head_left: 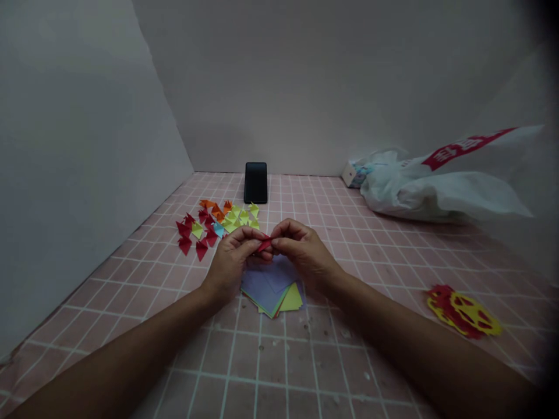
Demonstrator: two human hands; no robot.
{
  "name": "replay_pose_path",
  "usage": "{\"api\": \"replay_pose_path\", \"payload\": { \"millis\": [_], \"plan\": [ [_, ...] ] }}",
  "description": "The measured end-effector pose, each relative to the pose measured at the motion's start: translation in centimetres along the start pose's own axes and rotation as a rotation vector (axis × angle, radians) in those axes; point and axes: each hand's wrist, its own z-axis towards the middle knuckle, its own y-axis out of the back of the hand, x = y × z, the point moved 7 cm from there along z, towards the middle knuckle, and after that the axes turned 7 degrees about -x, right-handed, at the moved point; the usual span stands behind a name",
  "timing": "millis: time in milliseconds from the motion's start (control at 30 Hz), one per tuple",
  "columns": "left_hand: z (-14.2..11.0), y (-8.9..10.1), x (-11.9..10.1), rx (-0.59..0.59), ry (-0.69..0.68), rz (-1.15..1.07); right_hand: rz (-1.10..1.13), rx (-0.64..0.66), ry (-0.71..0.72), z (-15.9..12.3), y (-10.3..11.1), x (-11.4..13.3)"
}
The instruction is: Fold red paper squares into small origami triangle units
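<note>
Between my two hands is a small folded piece of red origami paper (pixel 264 244). My left hand (pixel 236 256) pinches its left side with thumb and fingers. At the other end, my right hand (pixel 301 247) grips it between thumb and index finger. Below them lies a fanned stack of square paper sheets (pixel 271 285), lavender on top with green and yellow edges showing. Just beyond my left hand, several small folded paper figures (pixel 202 249) in red, orange, yellow and blue are grouped on the table; my hand hides part of the group.
A black phone (pixel 255 183) leans near the back wall. At the back right, a white plastic bag (pixel 419 189) with red print lies beside a small box (pixel 353 174). Red and yellow cut-out shapes (pixel 463 311) lie at the right. White walls border the pink tiled-pattern table (pixel 209 372).
</note>
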Motion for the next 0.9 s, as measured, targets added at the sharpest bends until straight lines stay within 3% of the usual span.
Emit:
{"api": "replay_pose_path", "payload": {
  "millis": [367, 533, 700, 900],
  "plan": [
    [-0.1, 0.0, 0.3, 0.013, 0.04, -0.055, -0.111, 0.013, 0.096, 0.0, -0.2, 0.8],
    [0.0, 0.0, -0.1, 0.01, -0.01, -0.017, -0.151, 0.032, 0.144, -0.1, -0.2, 1.3],
    [-0.2, 0.0, -1.2, 0.027, -0.148, 0.108, -0.115, 0.04, 0.033, 0.1, 0.0, 0.6],
    [-0.6, -0.3, -1.5, 0.072, -0.204, 0.207, -0.164, 0.123, -0.11, -0.2, -0.6, -0.1]
  ]
}}
